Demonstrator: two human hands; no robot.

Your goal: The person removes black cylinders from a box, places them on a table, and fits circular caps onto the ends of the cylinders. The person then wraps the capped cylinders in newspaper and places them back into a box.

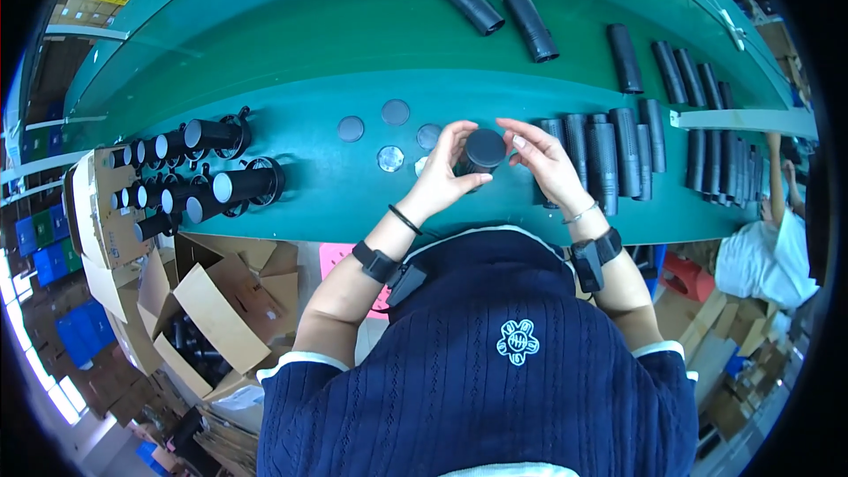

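My left hand (pixel 444 173) is wrapped round a black tube (pixel 485 159), held upright in front of me over the green bench. Its round dark end faces up. Just right of the tube, my right hand (pixel 546 163) has its index finger stretched toward the rim and its thumb apart from it; nothing shows between them. Left of my hands lie several flat round discs: dark grey ones (pixel 351 129) and a paler, shiny one (pixel 390 158). Another pale disc is partly covered by my left hand.
Several black ribbed tubes (pixel 602 168) lie at right on the bench (pixel 309 185); others (pixel 530 25) lie farther back. At left are rows of black cylinders with pale ends (pixel 238 185). Open cardboard boxes (pixel 216 318) stand below left. Another person's arm (pixel 776 178) shows at far right.
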